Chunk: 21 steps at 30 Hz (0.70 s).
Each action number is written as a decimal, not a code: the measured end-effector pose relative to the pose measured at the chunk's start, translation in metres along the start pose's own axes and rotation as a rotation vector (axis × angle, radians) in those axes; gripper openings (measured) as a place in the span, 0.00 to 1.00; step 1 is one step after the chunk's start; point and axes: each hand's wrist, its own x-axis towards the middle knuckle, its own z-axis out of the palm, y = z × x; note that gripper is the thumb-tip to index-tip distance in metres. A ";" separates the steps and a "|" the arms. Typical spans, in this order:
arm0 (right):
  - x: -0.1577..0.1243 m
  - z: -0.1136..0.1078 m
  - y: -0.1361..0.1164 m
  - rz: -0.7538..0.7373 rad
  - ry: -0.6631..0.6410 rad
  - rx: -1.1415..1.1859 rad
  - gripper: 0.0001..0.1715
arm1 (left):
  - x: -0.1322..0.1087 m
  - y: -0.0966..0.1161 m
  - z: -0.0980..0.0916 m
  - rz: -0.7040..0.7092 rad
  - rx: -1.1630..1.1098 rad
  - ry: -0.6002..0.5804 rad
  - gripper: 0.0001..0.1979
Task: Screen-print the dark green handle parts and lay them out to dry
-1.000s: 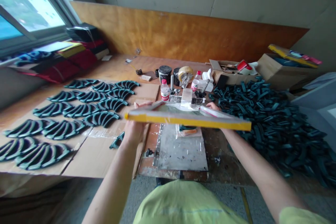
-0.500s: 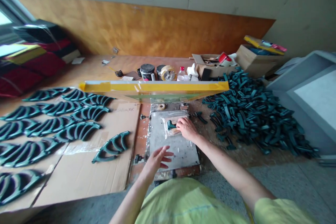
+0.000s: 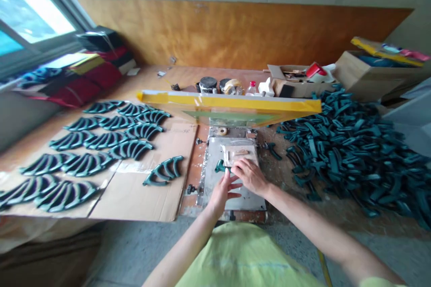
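Note:
A small dark green plastic handle-like piece (image 3: pixel 220 167) with a wide end is held just above the grey metal plate (image 3: pixel 215 195). My right hand (image 3: pixel 249 176) pinches its narrow end between the fingertips. My left hand (image 3: pixel 224 193) is close below, its fingers apart and its fingertips at the piece; whether it bears any of the weight I cannot tell. Beyond the hands, a clear-taped pad with raised strips (image 3: pixel 234 154) lies on the plate. Over the plate's far end stands a tilted screen frame (image 3: pixel 232 103) edged with yellow tape.
On the left, rows of green pieces (image 3: pixel 89 157) lie on cardboard (image 3: pixel 134 197), with one smaller group (image 3: pixel 164 171) apart. A large heap of green pieces (image 3: pixel 346 143) covers the right side. Black tubs (image 3: pixel 208 84), a red-capped bottle (image 3: pixel 252 87) and an open carton (image 3: pixel 303 87) stand behind the frame.
My right hand has lifted the green piece off the taped pad and brought it nearer me. My left hand has moved up to meet it. The view has shifted left.

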 end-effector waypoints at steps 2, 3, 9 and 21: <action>-0.003 -0.001 -0.013 -0.067 0.010 0.079 0.12 | 0.004 -0.002 -0.004 0.048 -0.051 0.067 0.31; -0.006 -0.002 -0.011 -0.068 0.015 0.120 0.13 | 0.006 -0.002 -0.013 0.067 -0.040 0.122 0.29; -0.061 -0.012 0.122 0.465 0.092 0.024 0.13 | -0.008 0.007 -0.141 0.113 0.052 0.611 0.28; -0.171 0.005 0.251 1.040 -0.395 -0.099 0.35 | 0.004 0.019 -0.265 -0.149 0.281 0.986 0.28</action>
